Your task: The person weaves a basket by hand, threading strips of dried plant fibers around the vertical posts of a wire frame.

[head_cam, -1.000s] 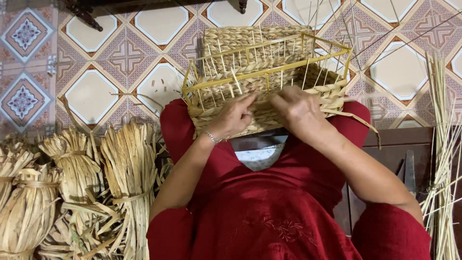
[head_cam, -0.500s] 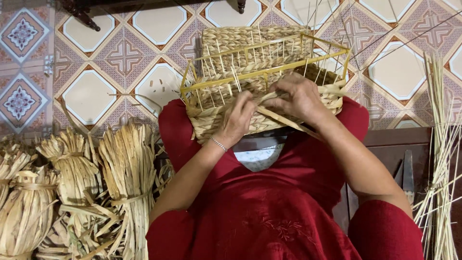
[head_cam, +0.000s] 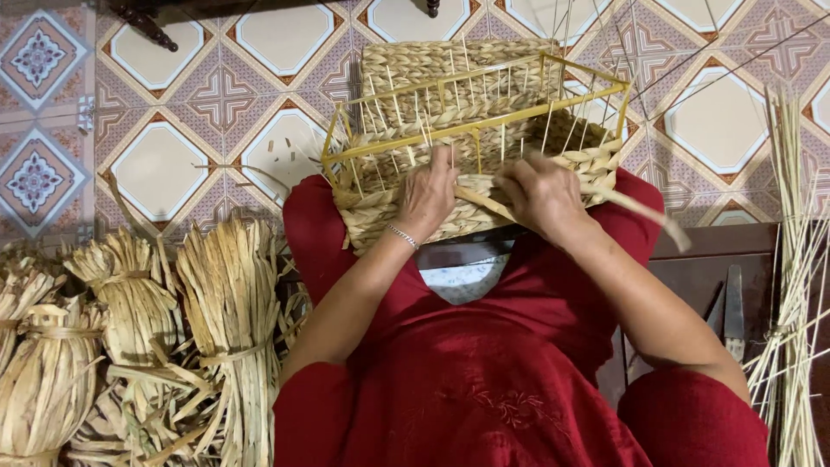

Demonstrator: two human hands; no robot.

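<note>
A half-woven straw basket [head_cam: 450, 69] on a yellow wire frame [head_cam: 474, 126] rests on my knees, which are covered by a red dress. My left hand [head_cam: 427, 195] presses flat on the near woven wall, a thin bracelet at its wrist. My right hand [head_cam: 542, 195] is closed on a flat straw strand [head_cam: 638, 212] that runs across the wall and sticks out to the right. Thin upright stakes rise from the weave inside the frame.
Tied bundles of dried straw [head_cam: 226, 303] lie on the left on the patterned tile floor [head_cam: 164, 164]. Long thin reeds [head_cam: 794, 285] lie along the right edge. A dark wooden board [head_cam: 709, 268] with a metal blade [head_cam: 734, 311] sits at my right.
Both hands have shifted along the near wall of the basket. The straw strand has been pulled further out to the right and the basket has tilted slightly.
</note>
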